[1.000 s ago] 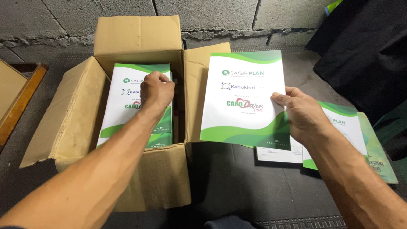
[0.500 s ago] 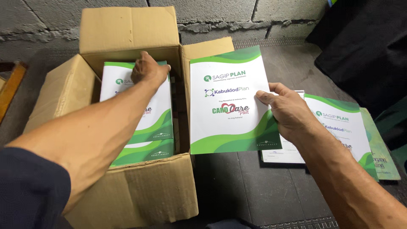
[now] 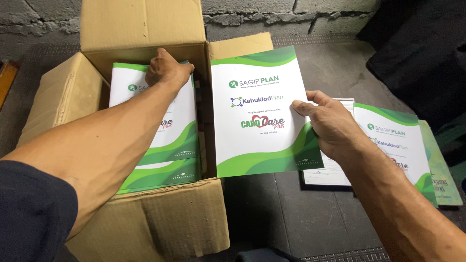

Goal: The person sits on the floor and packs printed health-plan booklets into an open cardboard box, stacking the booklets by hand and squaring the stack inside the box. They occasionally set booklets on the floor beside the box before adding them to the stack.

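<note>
An open cardboard box (image 3: 160,223) stands at the left with a stack of white-and-green folders (image 3: 167,145) inside. My left hand (image 3: 167,70) reaches into the box and rests on the far top edge of the top folder, fingers curled over it. My right hand (image 3: 325,123) holds one white-and-green folder (image 3: 259,111) by its right edge, just right of the box and above the dark floor. The folder is face up and tilted slightly.
More folders (image 3: 395,145) and a white sheet (image 3: 327,172) lie on the dark floor (image 3: 272,213) at the right. A grey block wall (image 3: 291,12) runs along the back. Dark fabric (image 3: 427,58) sits at the upper right. A wooden edge (image 3: 6,77) shows at far left.
My left hand has slid from the middle of the boxed folder up to its far edge. The folder in my right hand has shifted a little left, closer to the box.
</note>
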